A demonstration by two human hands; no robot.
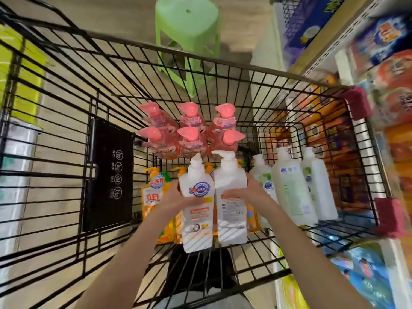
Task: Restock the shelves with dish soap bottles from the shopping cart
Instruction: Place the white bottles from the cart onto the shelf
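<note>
1. A black panel with printed symbols is fixed to the left wall of the wire cart.
2. Orange bottles are stood on the cart's floor, just right of the panel and partly hidden behind the hands.
3. The left hand is reached into the near part of the cart. Its fingers are wrapped round the left bottle, with the thumb laid across the label.
4. That white pump bottle is held upright, touching its twin on the right. Whether its base rests on the cart's floor cannot be told.
5. Six pink bottles are grouped in two rows at the far end of the cart, beyond the held pair.
6. A green stool is seen on the floor past the cart's far rim.
7. The right bottle, also white and upright, is grasped by the right hand, whose fingers are curled round its side.
8. Three white bottles are lined up along the cart's right wall.
9. Shelves filled with blurred coloured packs are seen to the right of the cart.
</note>
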